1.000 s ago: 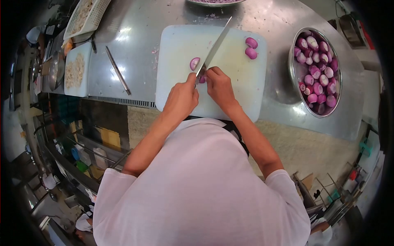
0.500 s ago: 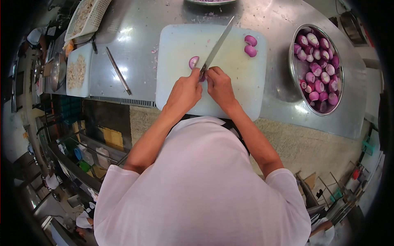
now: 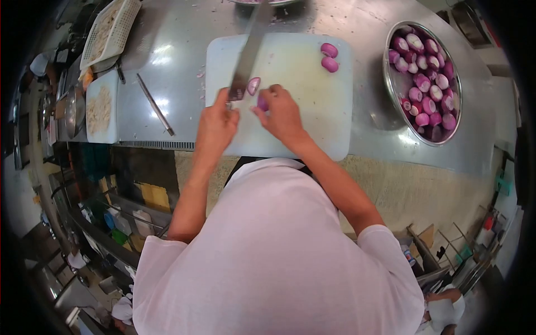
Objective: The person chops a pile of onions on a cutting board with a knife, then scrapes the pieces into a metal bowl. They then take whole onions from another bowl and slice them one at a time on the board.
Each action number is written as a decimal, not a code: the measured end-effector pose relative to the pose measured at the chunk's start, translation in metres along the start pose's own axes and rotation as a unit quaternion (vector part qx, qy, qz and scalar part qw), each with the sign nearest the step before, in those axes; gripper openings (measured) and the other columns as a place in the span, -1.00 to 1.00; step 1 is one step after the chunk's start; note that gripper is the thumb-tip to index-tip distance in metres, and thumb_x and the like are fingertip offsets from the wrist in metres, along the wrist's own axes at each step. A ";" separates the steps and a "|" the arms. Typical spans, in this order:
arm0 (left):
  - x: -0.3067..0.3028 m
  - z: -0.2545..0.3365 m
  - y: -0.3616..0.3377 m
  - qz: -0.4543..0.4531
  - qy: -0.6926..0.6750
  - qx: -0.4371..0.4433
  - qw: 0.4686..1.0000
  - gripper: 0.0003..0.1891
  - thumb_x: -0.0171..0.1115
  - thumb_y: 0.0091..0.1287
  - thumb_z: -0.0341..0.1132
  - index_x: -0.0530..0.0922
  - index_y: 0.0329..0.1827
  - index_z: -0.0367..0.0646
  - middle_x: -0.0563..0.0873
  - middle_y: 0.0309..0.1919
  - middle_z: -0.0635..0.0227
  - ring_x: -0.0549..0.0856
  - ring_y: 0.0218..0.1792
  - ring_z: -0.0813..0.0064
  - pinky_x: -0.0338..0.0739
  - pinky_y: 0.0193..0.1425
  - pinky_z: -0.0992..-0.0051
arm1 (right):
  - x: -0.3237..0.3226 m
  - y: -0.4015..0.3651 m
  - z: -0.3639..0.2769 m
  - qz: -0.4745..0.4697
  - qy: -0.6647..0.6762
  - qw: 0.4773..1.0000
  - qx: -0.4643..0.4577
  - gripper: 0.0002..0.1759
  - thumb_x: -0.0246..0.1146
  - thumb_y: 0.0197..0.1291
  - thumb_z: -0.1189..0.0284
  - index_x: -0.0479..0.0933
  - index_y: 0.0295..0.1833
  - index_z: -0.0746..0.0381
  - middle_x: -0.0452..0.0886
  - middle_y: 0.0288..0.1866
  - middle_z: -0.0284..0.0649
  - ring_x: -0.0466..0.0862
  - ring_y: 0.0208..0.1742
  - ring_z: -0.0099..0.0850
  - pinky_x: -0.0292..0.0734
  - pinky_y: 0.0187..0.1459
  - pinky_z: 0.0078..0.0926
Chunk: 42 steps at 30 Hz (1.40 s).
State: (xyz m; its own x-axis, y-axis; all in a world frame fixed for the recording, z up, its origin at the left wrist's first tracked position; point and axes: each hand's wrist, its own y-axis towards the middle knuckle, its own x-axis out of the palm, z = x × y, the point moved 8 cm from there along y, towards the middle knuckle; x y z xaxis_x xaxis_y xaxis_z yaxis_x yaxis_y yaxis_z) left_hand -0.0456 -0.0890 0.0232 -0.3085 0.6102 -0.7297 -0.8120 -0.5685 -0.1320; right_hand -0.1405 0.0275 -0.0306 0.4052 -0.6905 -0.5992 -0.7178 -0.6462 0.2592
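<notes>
My left hand point(image 3: 216, 125) is closed around the handle of a large knife point(image 3: 248, 56), whose blade points away over the left part of the white cutting board point(image 3: 301, 131). My right hand point(image 3: 283, 113) holds a piece of red onion point(image 3: 262, 103) between thumb and fingers, low over the board. A cut onion half point(image 3: 254, 86) lies between the blade and my right hand. Two peeled red onions point(image 3: 329, 57) rest near the board's far right corner.
An oval metal bowl point(image 3: 387, 72) of peeled red onions stands right. A metal rod point(image 3: 155, 105) lies left, near a smaller board point(image 3: 114, 120) with chopped pale food and a white basket point(image 3: 134, 19). Another metal dish point(image 3: 240, 1) stands at the far edge.
My left hand has moved left with the knife, and the blade is away from the onion piece. My right hand has shifted slightly left, still holding the piece.
</notes>
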 end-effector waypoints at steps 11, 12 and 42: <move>0.009 -0.065 -0.007 -0.010 0.000 -0.094 0.995 -0.62 0.19 0.25 -0.49 0.38 0.12 -0.33 0.59 -0.61 -0.03 0.61 -0.52 -0.12 0.45 -0.37 0.09 | -0.084 0.042 0.068 0.076 -0.212 0.974 -0.020 -0.72 0.27 -0.09 0.66 0.65 -0.18 0.22 0.60 -0.10 -0.16 0.57 -0.06 -0.12 0.56 -0.07 -0.17; 0.008 -0.061 -0.006 -0.012 0.011 -0.080 0.997 -0.63 0.18 0.24 -0.49 0.37 0.11 -0.33 0.60 -0.60 -0.05 0.63 -0.49 -0.15 0.46 -0.35 0.06 | -0.082 0.047 0.053 0.083 -0.179 0.979 -0.049 -0.71 0.32 -0.07 0.62 0.66 -0.14 0.21 0.61 -0.09 -0.16 0.58 -0.05 -0.13 0.56 -0.04 -0.19; 0.029 0.017 -0.003 -0.089 0.040 0.025 0.995 -0.63 0.19 0.27 -0.51 0.38 0.13 -0.24 0.58 -0.62 -0.03 0.60 -0.49 -0.16 0.40 -0.38 0.02 | 0.006 0.003 0.012 -0.031 0.022 0.997 -0.067 -0.84 0.20 0.02 0.70 0.56 -0.27 0.29 0.59 -0.23 -0.12 0.58 -0.17 -0.09 0.56 -0.14 -0.18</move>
State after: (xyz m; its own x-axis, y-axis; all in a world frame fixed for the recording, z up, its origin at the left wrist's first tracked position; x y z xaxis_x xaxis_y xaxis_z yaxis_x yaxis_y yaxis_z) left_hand -0.0605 -0.0605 0.0135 -0.1193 0.6510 -0.7497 -0.8745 -0.4265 -0.2311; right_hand -0.1467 0.0250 -0.0425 0.4728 -0.6589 -0.5850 -0.6097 -0.7240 0.3227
